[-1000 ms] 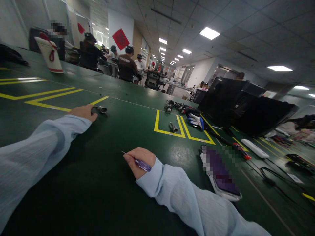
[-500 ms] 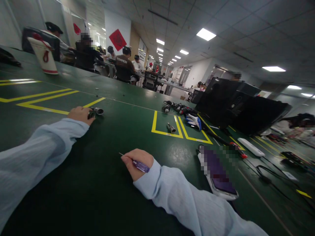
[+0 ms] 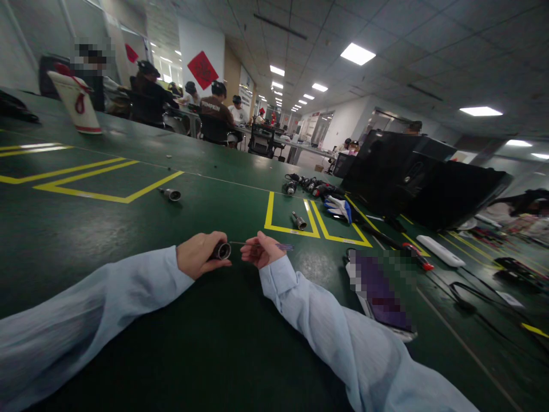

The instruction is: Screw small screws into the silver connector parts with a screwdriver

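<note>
My left hand [image 3: 201, 254] is closed around a dark metal socket [image 3: 222, 250], its round hollow end facing me. My right hand [image 3: 262, 250] grips a small screwdriver [image 3: 285, 247] with a see-through purple handle. Its thin shaft points left toward the socket; I cannot tell whether the tip touches it. Both hands are above the green table [image 3: 206, 355]. A similar metal socket bit [image 3: 172, 195] with a thin shank lies beyond my left hand, beside a yellow taped outline. Another socket bit [image 3: 299, 221] rests inside a taped box beyond my right hand.
A phone [image 3: 381, 292] lies right of my right forearm. Farther back are a blue-and-white glove [image 3: 338, 209], a dark cluster of tools [image 3: 306, 186], black monitors [image 3: 412, 177] and cables [image 3: 463, 297]. A white cup [image 3: 79, 106] stands far left. Several people sit at desks beyond.
My left hand has moved right and toward me with one socket, leaving the other lying by the tape. My right hand has risen with the screwdriver, and the hands are now close together.
</note>
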Tool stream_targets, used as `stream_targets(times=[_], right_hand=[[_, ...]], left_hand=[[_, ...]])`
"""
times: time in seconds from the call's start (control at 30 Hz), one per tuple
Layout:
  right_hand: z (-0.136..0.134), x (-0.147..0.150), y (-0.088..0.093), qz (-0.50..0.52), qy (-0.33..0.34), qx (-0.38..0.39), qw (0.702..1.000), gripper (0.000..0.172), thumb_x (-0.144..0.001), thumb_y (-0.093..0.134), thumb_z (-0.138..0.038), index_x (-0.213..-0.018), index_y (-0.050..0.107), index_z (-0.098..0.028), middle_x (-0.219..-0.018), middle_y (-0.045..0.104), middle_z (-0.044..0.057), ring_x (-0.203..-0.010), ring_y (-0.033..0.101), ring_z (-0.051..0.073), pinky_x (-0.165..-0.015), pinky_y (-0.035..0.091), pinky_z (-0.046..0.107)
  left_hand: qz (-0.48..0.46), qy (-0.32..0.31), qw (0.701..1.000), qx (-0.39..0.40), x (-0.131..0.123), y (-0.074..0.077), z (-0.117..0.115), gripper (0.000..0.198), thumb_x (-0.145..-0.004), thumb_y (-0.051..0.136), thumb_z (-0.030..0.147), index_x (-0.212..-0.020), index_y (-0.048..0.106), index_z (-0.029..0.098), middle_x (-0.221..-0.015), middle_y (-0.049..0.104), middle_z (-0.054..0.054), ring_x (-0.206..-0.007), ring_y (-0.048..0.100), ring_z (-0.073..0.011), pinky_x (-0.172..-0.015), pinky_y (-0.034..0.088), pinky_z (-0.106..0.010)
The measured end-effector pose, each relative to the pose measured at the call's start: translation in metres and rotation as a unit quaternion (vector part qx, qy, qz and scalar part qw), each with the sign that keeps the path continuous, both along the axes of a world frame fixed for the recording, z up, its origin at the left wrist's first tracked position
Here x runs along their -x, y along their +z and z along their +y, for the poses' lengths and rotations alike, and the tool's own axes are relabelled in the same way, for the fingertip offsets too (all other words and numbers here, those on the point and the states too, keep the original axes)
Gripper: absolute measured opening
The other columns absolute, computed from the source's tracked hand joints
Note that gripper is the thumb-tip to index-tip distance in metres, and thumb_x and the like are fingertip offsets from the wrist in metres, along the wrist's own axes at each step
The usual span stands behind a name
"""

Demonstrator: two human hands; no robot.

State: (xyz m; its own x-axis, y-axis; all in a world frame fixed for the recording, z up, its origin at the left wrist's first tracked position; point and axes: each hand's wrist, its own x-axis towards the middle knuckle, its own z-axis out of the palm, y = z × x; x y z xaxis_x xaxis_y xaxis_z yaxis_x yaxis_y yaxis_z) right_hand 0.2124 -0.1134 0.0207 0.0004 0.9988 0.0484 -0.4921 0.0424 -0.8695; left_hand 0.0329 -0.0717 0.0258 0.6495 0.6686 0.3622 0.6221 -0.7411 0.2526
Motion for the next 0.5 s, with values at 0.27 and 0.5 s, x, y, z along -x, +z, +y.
stream_targets(times=[0.27, 0.5], right_hand=[[0.004, -0.001, -0.001, -0.082, -0.006, -0.058, 0.995, 0.029, -0.068, 0.060, -0.044, -0.061, 0.055, -0.017, -0.044, 0.058, -0.002, -0.041, 0.054, 0.010, -0.048, 0.046, 0.024], [-0.013, 0.010, -0.006, -0.399, -0.124, -0.195, 0.888, 0.016, -0.072, 0.053, -0.028, -0.061, 0.056, -0.018, -0.057, 0.059, -0.001, -0.056, 0.055, 0.012, -0.055, 0.044, 0.025]], left_hand=[[-0.040, -0.048, 0.997, 0.038, -0.020, 0.002, 0.002, 0.023, -0.070, 0.054, 0.039, -0.070, 0.048, 0.018, -0.065, 0.052, 0.001, -0.059, 0.049, -0.0123, -0.055, 0.038, -0.023], [-0.016, -0.072, 0.997, 0.025, -0.019, -0.002, 0.003, 0.026, -0.076, 0.046, 0.040, -0.063, 0.047, 0.017, -0.061, 0.050, 0.001, -0.056, 0.048, -0.0109, -0.054, 0.037, -0.021]])
